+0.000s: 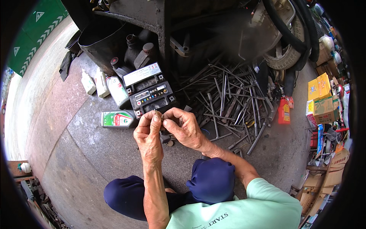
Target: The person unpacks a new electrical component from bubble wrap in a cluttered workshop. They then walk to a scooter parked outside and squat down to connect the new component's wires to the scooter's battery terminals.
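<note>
My left hand (148, 139) and my right hand (186, 129) meet in front of me, fingertips pinched together around a tiny greyish piece. What that piece is, I cannot make out; the fingers cover most of it. Just beyond the hands stand black batteries (151, 95), with terminals and coloured marks on the nearer top. By my left hand lies a grey bottle (117, 119) with a green, white and red label. A few small dark parts sit on the floor under my hands, partly hidden by them.
A heap of metal wrenches and rods (232, 103) spreads to the right, with a red bottle (283, 110) beyond it. White bottles (101, 83) and a black bucket (103, 47) stand at the left. A wheel (288, 55) is at the far right; cardboard boxes (322, 99) line the right side.
</note>
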Available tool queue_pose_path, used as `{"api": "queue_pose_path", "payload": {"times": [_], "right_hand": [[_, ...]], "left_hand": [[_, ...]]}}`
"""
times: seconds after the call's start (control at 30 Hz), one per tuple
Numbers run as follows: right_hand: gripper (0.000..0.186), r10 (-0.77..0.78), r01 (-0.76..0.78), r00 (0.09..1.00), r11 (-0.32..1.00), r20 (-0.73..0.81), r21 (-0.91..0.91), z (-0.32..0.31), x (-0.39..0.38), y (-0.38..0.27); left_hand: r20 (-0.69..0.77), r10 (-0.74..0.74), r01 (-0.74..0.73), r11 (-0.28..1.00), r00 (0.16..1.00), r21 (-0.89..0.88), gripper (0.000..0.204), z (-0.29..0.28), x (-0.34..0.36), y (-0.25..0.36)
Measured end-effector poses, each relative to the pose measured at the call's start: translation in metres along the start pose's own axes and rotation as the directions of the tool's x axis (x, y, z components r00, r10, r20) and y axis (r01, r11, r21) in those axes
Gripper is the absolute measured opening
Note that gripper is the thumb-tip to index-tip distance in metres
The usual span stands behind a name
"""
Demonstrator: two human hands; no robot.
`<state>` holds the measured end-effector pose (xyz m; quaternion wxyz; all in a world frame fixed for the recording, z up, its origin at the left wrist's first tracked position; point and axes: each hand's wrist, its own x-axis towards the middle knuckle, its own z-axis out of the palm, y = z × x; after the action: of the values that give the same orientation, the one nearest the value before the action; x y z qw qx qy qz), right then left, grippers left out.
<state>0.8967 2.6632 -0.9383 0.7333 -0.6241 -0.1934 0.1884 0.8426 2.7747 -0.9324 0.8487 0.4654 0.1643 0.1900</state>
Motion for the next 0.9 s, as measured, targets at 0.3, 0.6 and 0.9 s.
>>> {"api": "queue_pose_path", "payload": {"times": [0.3,0.6,0.9], "right_hand": [[0.014,-0.172,0.177,0.984,0.967,0.042,-0.186,-0.006,0.002,-0.012],[0.018,-0.313,0.313,0.949,0.935,0.025,-0.166,-0.004,0.013,-0.033],[0.015,0.061,-0.074,0.997,0.947,0.051,0.313,-0.006,0.015,-0.035]], "left_hand": [[-0.016,0.084,-0.084,0.996,0.996,0.003,0.012,0.012,-0.010,-0.001],[0.012,0.382,-0.348,0.828,0.924,0.439,0.009,0.019,-0.016,0.010],[-0.054,0.188,-0.172,0.960,0.981,0.221,0.011,0.021,-0.017,0.020]]}}
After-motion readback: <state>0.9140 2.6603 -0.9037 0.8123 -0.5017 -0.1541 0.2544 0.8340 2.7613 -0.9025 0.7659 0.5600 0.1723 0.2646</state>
